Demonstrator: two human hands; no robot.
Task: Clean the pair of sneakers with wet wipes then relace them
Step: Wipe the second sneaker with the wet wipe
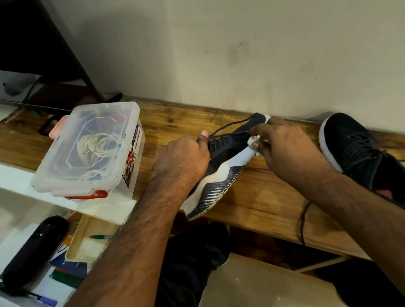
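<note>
Sneaker: light, stiff-soled; my left hand grips its collar, right hand pinches soft wipe against its midsole.

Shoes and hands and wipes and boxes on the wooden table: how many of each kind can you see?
Sneakers: 2, the held sneaker and the other sneaker
Hands: 2, left hand and right hand
Wet wipe: 1
Clear plastic box: 1
Total: 6
</note>
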